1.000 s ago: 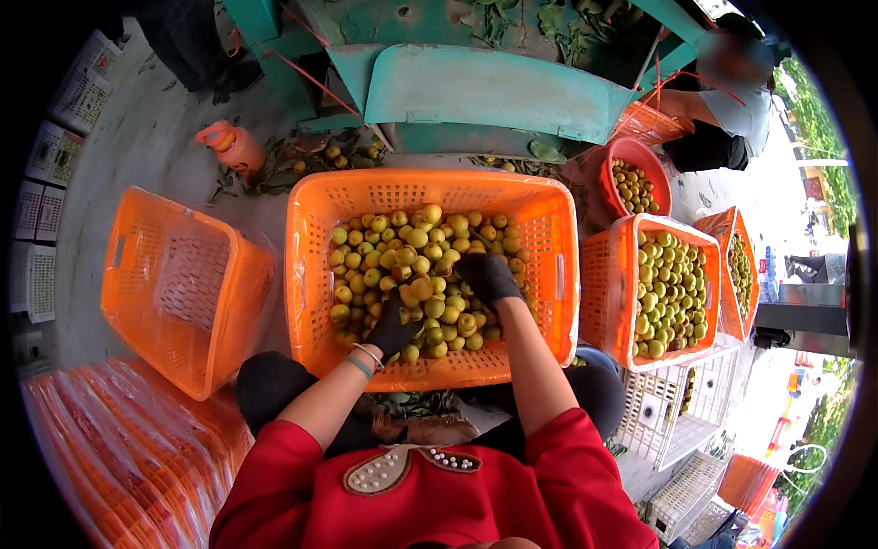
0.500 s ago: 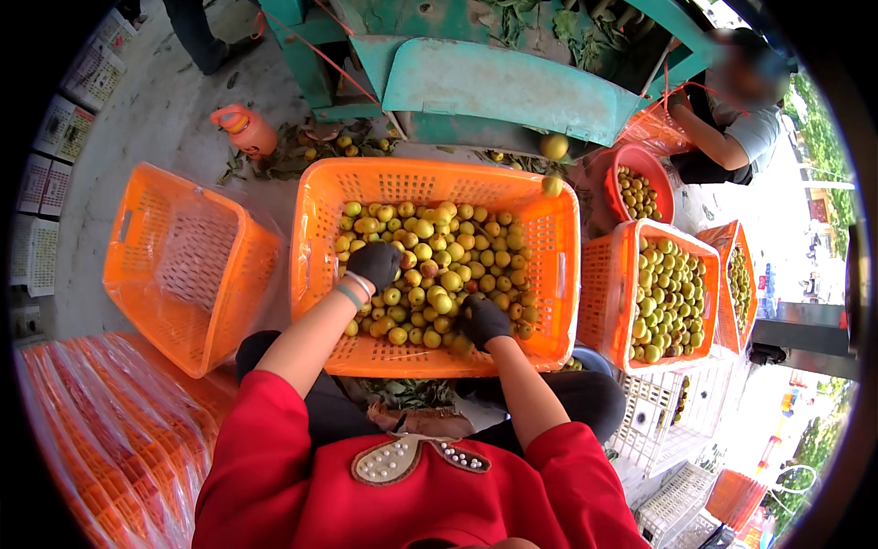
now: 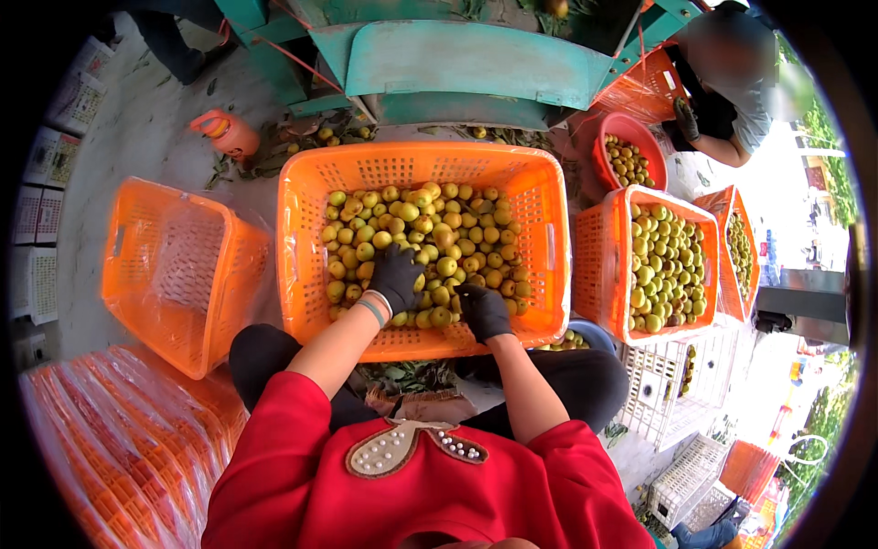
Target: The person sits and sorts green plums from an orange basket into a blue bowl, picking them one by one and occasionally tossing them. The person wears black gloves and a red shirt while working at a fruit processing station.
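Observation:
A large orange plastic crate (image 3: 302, 229) stands in front of my crossed legs, its bottom covered with small round yellow-green fruits (image 3: 366, 234), some with brown patches. Both my hands wear dark gloves and are inside it. My left hand (image 3: 396, 277) rests on the fruits near the middle, fingers spread, with no fruit seen held in it. Just to its right, my right hand (image 3: 485, 313) lies over the fruits at the near side. Its fingers bend loosely toward the left hand, and the palm side is hidden.
Beyond the crate stands a green metal chute (image 3: 466, 64). An orange crate (image 3: 165, 274) is at left, above wrapped stacked crates (image 3: 119, 439). Fruit-filled crates (image 3: 599, 265) and a red basin (image 3: 640, 142) are at right. A person (image 3: 732, 91) sits at the far right.
My left hand has moved right and its fingers have spread. My right hand has lifted slightly from among the fruits. Two fruits dropping off the chute are no longer there. The view has shifted slightly.

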### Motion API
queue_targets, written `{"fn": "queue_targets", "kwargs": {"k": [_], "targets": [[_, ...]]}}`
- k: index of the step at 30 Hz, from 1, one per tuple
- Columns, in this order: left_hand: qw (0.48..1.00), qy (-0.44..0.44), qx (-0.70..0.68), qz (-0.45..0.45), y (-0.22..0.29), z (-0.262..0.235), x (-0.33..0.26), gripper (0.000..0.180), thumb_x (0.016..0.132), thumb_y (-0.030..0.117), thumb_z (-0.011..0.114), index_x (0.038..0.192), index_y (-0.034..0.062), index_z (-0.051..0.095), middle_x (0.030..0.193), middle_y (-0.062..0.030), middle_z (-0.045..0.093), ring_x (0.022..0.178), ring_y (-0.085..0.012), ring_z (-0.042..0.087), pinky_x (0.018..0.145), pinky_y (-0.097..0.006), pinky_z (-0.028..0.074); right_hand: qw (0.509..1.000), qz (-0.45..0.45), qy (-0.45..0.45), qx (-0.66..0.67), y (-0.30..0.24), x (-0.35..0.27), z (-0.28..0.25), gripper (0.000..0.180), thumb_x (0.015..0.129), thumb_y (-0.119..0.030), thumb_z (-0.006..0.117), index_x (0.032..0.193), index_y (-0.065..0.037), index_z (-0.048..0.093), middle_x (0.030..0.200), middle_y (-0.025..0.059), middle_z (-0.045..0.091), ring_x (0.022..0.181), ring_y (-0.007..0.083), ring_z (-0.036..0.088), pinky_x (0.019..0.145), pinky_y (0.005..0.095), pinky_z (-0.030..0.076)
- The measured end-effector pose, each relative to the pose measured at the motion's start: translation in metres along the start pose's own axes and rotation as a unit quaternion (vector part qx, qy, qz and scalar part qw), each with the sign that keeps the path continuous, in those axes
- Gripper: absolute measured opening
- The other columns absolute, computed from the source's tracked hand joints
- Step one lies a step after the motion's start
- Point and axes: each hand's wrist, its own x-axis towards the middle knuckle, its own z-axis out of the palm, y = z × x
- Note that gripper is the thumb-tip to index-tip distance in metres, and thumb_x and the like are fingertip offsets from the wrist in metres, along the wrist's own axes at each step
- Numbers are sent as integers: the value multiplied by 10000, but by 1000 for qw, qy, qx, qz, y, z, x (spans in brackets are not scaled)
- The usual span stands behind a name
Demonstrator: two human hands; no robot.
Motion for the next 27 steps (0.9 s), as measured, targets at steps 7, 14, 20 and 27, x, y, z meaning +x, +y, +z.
{"fn": "queue_targets", "kwargs": {"k": [7,14,20,27], "targets": [[991,-96,-62,-77,13,16,-58,453,694,288,748,1088,113,613,1196,-95,510,1146,-330,447,873,-429,495,997,-3,56,-44,-6,12,14,188,856,-251,583,965,-147,697,820,152,664,779,335,633,681,415,500],[983,-103,-87,-124,-3,46,-67,464,779,472,611,976,54,652,966,-166,648,916,-324,606,782,-431,509,944,-220,-29,-244,-56,59,38,266,800,-113,590,1056,-169,635,983,72,631,905,297,614,717,403,517],[974,-63,-118,-182,8,15,-86,366,756,414,665,891,75,690,920,-138,656,941,-305,620,764,-433,521,885,-124,-298,-335,-88,73,45,321,867,-194,560,1187,-170,541,1072,120,618,1045,291,599,795,422,519],[980,-113,-6,-165,10,5,-99,245,783,277,603,910,76,661,804,-140,634,865,-314,610,705,-458,499,936,-62,-129,-322,-72,69,55,273,903,-205,515,1153,-95,534,980,123,649,931,275,635,753,404,523]]}}
